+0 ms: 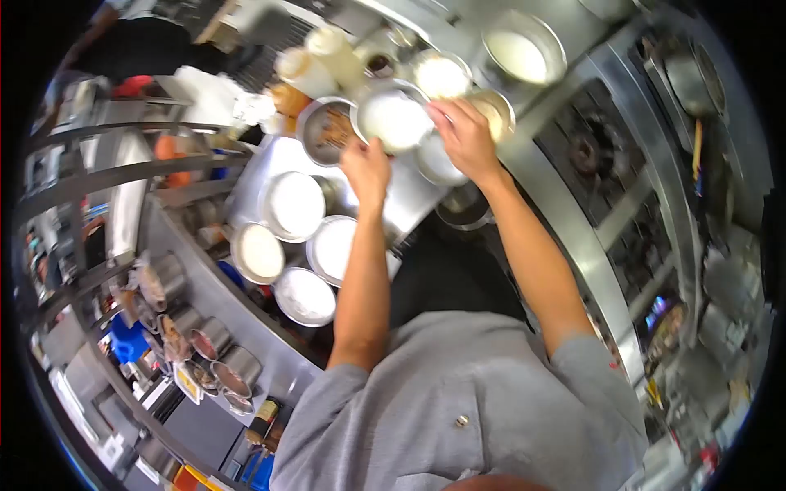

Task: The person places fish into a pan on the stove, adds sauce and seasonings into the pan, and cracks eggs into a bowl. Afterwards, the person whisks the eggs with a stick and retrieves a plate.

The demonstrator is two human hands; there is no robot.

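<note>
Between my two hands is a round metal container (361, 119) with smooth white contents. My left hand (366, 172) is closed on its near left rim, thumb on top. On the right side, the fingers of my right hand (463, 135) pinch the rim. A metal container (304, 131) with brown pieces inside stands beside it on the left. Under and near my right hand are a container with pale contents (440, 162) and another with yellowish contents (494, 119). Just beyond sits a container of white stuff (440, 76).
Several round containers of white contents (295, 206) stand left of my left forearm. Squeeze bottles (307, 72) are at the back left. A large pot (524, 57) stands at the back right. The stove (589, 151) lies to the right, and shelving (106, 176) to the left.
</note>
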